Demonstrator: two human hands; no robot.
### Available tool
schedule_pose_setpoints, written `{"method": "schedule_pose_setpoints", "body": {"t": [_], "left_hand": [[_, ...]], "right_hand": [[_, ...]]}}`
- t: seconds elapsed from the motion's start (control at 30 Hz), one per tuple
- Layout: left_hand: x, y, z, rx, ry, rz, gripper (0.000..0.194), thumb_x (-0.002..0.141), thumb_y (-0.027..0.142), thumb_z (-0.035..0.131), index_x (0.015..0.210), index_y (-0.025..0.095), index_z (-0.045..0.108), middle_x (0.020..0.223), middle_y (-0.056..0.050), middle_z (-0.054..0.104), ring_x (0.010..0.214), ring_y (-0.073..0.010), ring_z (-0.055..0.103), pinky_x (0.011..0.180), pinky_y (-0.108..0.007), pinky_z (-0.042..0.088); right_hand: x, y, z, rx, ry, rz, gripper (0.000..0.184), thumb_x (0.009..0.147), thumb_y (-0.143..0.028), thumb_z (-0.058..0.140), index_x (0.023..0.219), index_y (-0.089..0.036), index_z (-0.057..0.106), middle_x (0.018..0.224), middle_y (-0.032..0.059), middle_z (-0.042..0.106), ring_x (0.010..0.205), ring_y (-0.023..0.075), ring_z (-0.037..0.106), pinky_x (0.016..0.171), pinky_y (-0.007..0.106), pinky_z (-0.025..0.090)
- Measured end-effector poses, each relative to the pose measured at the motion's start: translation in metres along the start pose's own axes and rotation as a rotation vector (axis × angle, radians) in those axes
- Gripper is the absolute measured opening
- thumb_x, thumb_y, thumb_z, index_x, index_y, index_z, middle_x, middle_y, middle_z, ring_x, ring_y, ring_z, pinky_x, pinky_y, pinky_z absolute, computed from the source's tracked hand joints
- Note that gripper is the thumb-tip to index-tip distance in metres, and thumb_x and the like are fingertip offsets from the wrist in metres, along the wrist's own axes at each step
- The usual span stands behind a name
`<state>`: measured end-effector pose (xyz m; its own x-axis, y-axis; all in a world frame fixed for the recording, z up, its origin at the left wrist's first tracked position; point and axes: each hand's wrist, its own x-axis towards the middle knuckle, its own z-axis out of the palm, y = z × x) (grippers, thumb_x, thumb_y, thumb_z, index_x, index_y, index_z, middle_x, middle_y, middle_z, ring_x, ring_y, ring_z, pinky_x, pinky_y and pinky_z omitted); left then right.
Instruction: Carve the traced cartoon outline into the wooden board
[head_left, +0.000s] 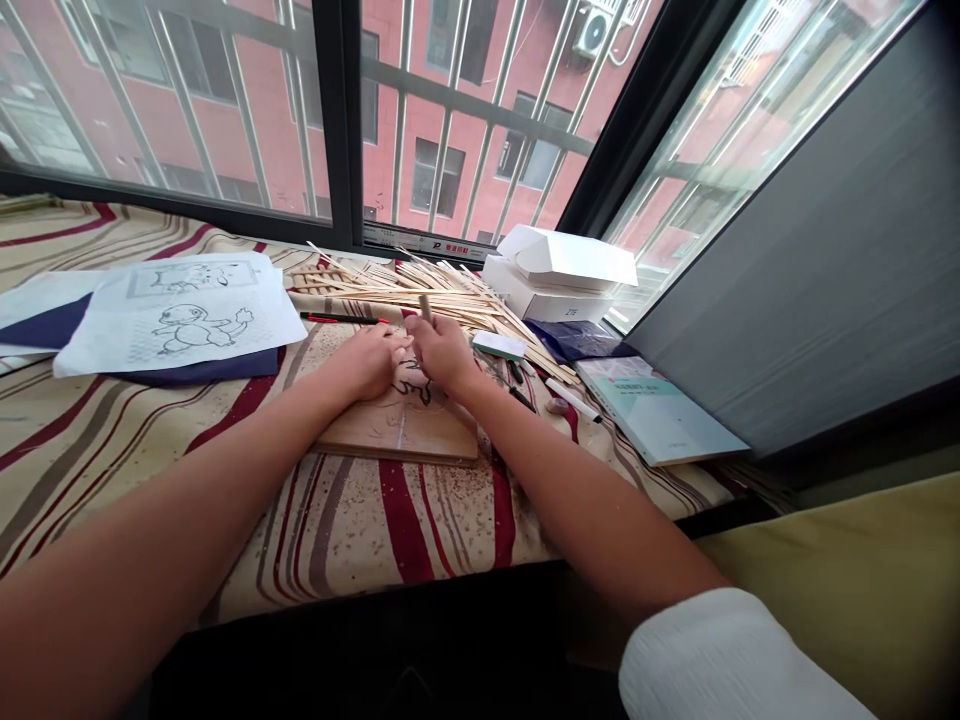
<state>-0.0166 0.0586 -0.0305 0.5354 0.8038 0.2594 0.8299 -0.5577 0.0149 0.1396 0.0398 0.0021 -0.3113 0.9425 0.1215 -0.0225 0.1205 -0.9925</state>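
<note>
A wooden board (367, 430) lies on the striped cloth, with dark lines drawn and cut into its top. My right hand (442, 352) is closed round a carving tool (425, 306), whose handle end sticks up above the fist. Its tip is hidden by my fingers. Flat on the board's upper left part rests my left hand (367, 362), its fingers stretched toward my right hand and touching it or nearly so. Small wood crumbs are scattered over the cloth around the board.
Printed line drawings (195, 320) lie at left. Beyond the board are a black-and-red pencil (341, 319) and many thin wooden sticks (420, 285). A white box (555, 285), an eraser (499, 345), a white marker (574, 400) and a book (664, 415) are at right. Barred windows stand behind.
</note>
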Motion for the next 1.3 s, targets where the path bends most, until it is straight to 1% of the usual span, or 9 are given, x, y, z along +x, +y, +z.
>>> {"method": "schedule_pose_setpoints", "body": {"t": [0.13,0.2,0.37,0.5,0.6,0.73,0.93,1.1,1.3], "left_hand": [[0.000,-0.002,0.002,0.005,-0.001,-0.001,0.035,0.094,0.017,0.044,0.110,0.015,0.075,0.118,-0.016,0.072,0.114,-0.0275,0.064,0.106,-0.041,0.049],[-0.001,-0.002,0.000,0.003,0.011,-0.026,0.039,0.098,0.022,0.040,0.116,0.014,0.074,0.122,-0.016,0.070,0.115,-0.0277,0.064,0.106,-0.042,0.049],[-0.004,-0.001,-0.005,0.002,-0.005,0.037,0.046,0.101,0.028,0.034,0.118,0.012,0.073,0.129,-0.018,0.067,0.122,-0.0306,0.061,0.111,-0.047,0.048],[-0.001,0.000,-0.005,-0.039,0.005,0.072,0.043,0.099,0.026,0.035,0.112,0.012,0.073,0.122,-0.017,0.070,0.119,-0.0311,0.061,0.111,-0.047,0.048],[0.001,-0.001,-0.005,-0.060,-0.012,0.098,0.038,0.097,0.024,0.038,0.101,0.013,0.074,0.116,-0.016,0.071,0.114,-0.0304,0.063,0.107,-0.046,0.050],[0.003,-0.002,-0.004,-0.122,-0.004,0.082,0.038,0.096,0.024,0.038,0.104,0.013,0.074,0.118,-0.017,0.071,0.110,-0.0298,0.064,0.103,-0.046,0.052],[0.003,-0.002,-0.002,-0.192,-0.002,0.077,0.038,0.097,0.025,0.041,0.114,0.014,0.074,0.129,-0.015,0.068,0.118,-0.0281,0.061,0.110,-0.046,0.048],[0.002,0.004,-0.006,-0.200,0.004,0.039,0.037,0.099,0.026,0.044,0.119,0.017,0.073,0.124,-0.011,0.070,0.116,-0.0251,0.062,0.109,-0.042,0.048],[-0.001,0.012,-0.011,-0.147,-0.019,-0.015,0.044,0.102,0.033,0.039,0.127,0.016,0.071,0.130,-0.014,0.067,0.122,-0.0283,0.061,0.111,-0.042,0.046]], "right_hand": [[-0.012,-0.011,-0.011,0.119,-0.375,0.089,0.041,0.099,-0.037,0.059,0.068,-0.025,0.034,0.043,-0.0131,0.031,0.036,0.0048,0.018,0.034,0.018,0.017],[-0.018,-0.017,-0.018,0.184,-0.456,0.073,0.040,0.100,-0.037,0.056,0.068,-0.025,0.033,0.043,-0.0134,0.029,0.036,0.0048,0.016,0.034,0.017,0.017],[-0.020,-0.022,-0.023,0.227,-0.298,-0.121,0.044,0.095,-0.045,0.065,0.069,-0.024,0.036,0.045,-0.0134,0.032,0.037,0.0034,0.020,0.035,0.018,0.020],[-0.017,-0.016,-0.017,0.169,-0.368,-0.176,0.055,0.084,-0.061,0.075,0.065,-0.024,0.040,0.044,-0.0123,0.035,0.036,0.0030,0.025,0.034,0.020,0.020],[-0.015,-0.010,-0.014,0.153,-0.397,-0.204,0.058,0.081,-0.066,0.075,0.063,-0.023,0.042,0.044,-0.0120,0.035,0.035,0.0030,0.026,0.034,0.021,0.022],[-0.013,-0.005,-0.015,0.147,-0.408,-0.185,0.055,0.084,-0.063,0.074,0.066,-0.023,0.041,0.045,-0.0124,0.036,0.035,0.0030,0.026,0.033,0.020,0.021],[-0.015,-0.004,-0.014,0.189,-0.374,-0.200,0.058,0.084,-0.061,0.075,0.061,-0.024,0.037,0.043,-0.0126,0.034,0.034,0.0024,0.024,0.034,0.019,0.023],[-0.023,-0.006,-0.012,0.106,-0.360,-0.278,0.058,0.083,-0.060,0.076,0.056,-0.022,0.042,0.043,-0.0101,0.037,0.036,0.0034,0.029,0.034,0.020,0.023],[-0.029,-0.002,-0.014,0.162,-0.273,-0.349,0.055,0.086,-0.060,0.073,0.060,-0.023,0.042,0.043,-0.0115,0.032,0.035,0.0038,0.026,0.036,0.021,0.021]]}}
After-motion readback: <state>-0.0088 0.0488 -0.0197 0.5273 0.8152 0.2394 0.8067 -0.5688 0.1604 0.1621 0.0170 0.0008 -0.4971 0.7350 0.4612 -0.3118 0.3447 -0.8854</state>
